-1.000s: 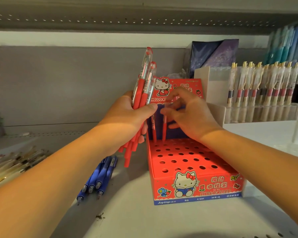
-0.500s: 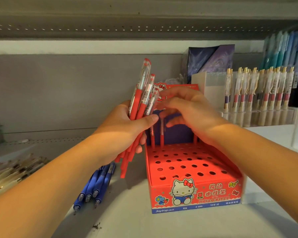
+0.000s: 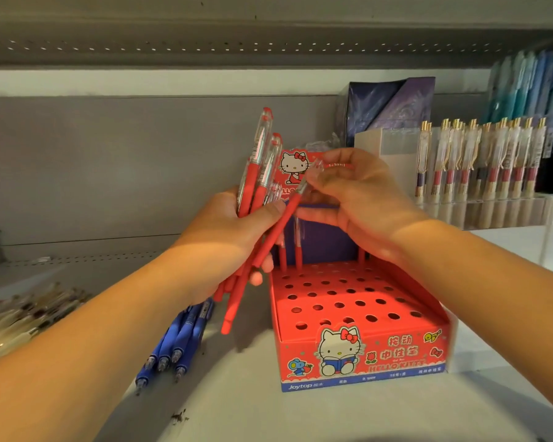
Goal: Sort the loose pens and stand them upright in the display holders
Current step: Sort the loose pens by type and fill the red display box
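Red-barrelled pens (image 3: pixel 253 181), clear caps: left hand (image 3: pixel 224 240) grips the bundle; right hand (image 3: pixel 361 199) pinches the top of one tilted pen (image 3: pixel 242 298).

Grey shelf (image 3: pixel 300 419): red holder (image 3: pixel 364 362) at centre, blue pens (image 3: pixel 176 342) lying beside it, pale pens (image 3: pixel 20 317) at left edge, clear rack (image 3: pixel 492 208) back right.

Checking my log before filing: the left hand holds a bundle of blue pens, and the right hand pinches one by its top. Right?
Only the colour is wrong: the head view shows the left hand holding a bundle of red pens; the blue pens lie loose on the shelf. The right hand does pinch one by its top.
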